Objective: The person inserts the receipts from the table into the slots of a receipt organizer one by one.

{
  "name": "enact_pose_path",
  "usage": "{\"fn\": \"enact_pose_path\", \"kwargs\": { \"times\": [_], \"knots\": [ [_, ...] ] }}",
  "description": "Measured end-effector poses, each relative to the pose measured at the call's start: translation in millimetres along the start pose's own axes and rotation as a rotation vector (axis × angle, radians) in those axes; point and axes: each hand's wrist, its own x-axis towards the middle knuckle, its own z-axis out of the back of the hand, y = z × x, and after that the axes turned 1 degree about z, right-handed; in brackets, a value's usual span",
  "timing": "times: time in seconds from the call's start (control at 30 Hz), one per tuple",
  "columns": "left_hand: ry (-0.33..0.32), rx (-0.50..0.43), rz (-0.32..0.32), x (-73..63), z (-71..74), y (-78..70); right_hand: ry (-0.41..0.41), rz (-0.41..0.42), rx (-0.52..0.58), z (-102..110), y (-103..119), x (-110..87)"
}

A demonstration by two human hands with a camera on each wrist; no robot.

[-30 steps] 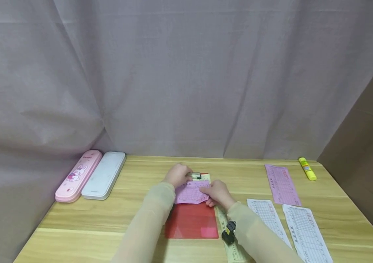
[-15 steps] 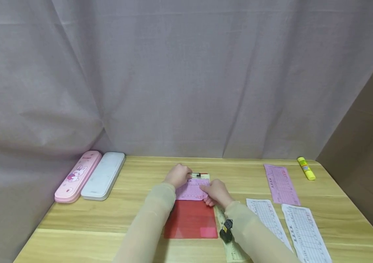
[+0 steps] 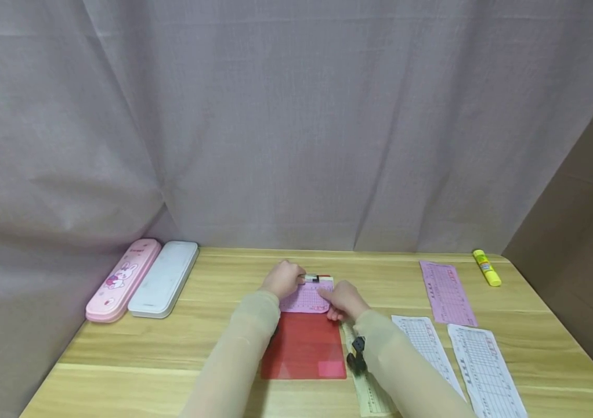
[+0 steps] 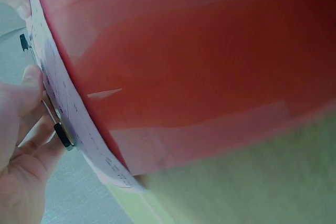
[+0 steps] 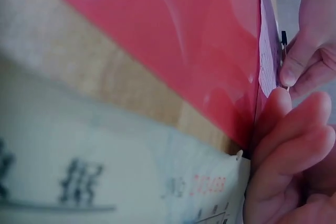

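Note:
A red clipboard (image 3: 304,348) lies on the table, with a metal clip (image 3: 311,279) with black ends at its far edge. My left hand (image 3: 283,280) pinches the clip between thumb and fingers; the left wrist view shows the thumb (image 4: 32,82) against its wire. A pink printed slip (image 3: 304,301) lies across the board's far part, its far edge at the clip. At the slip's right edge, my right hand (image 3: 347,301) pinches it with the thumb on top. A pale yellow strip of paper shows beneath the clip.
A yellowish slip (image 3: 369,397) lies partly under the right forearm. Two white slips (image 3: 427,345), another pink slip (image 3: 448,292) and a yellow glue stick (image 3: 487,268) are to the right. Pink (image 3: 124,281) and white (image 3: 165,280) pencil cases stand at the left, before a grey curtain (image 3: 296,128).
My right hand has slid the pink slip away from me, up toward the clip, and more of the red board shows below it. The left hand stays at the clip.

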Motion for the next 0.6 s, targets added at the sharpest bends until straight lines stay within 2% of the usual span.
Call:
{"fn": "enact_pose_path", "kwargs": {
  "times": [0.3, 0.47, 0.6],
  "knots": [
    [0.026, 0.02, 0.008, 0.5, 0.6, -1.4, -0.01, 0.0, -0.055, 2.7, 3.3, -0.2],
    [0.037, 0.034, 0.008, 0.0, 2.8, -2.9, -0.011, 0.003, -0.057, 2.5, 4.6, -0.5],
    [0.057, 0.037, 0.033, 0.4, 3.6, -5.1, -0.012, -0.024, -0.046, 3.5, 5.7, 0.0]
  ]
}}
